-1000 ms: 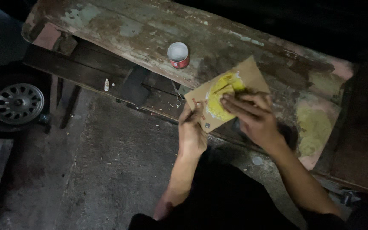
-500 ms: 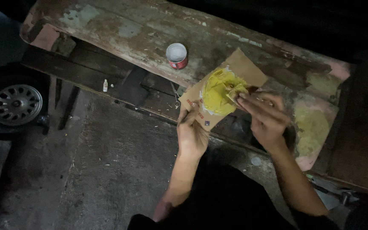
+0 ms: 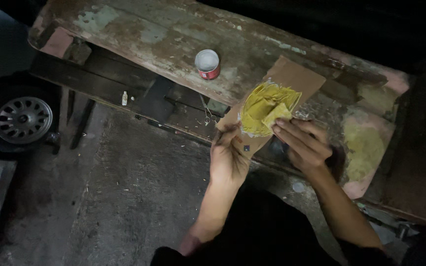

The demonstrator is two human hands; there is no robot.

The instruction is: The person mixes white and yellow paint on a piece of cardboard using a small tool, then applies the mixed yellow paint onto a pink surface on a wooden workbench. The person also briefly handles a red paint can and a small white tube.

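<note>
My left hand (image 3: 229,158) grips the lower corner of a brown cardboard sheet (image 3: 297,79) and holds it up over a worn, rusty panel (image 3: 173,39). A thick patch of yellow paste (image 3: 260,101) lies spread on the cardboard. My right hand (image 3: 302,144) pinches a small flat spreader (image 3: 278,114) smeared with the yellow paste, its edge resting on the lower right side of the patch. A yellow patch of the same paste (image 3: 366,145) shows on the panel to the right of that hand.
A small red can (image 3: 207,64) with pale contents stands on the panel to the left of the cardboard. A car wheel (image 3: 20,118) sits at far left on the concrete floor (image 3: 134,207). A tiny white bottle (image 3: 124,98) and scissors (image 3: 207,112) lie on the dark beam below the panel.
The right hand has slid from the middle of the cardboard to its lower right edge, uncovering the yellow paste. The left hand kept its grip on the cardboard.
</note>
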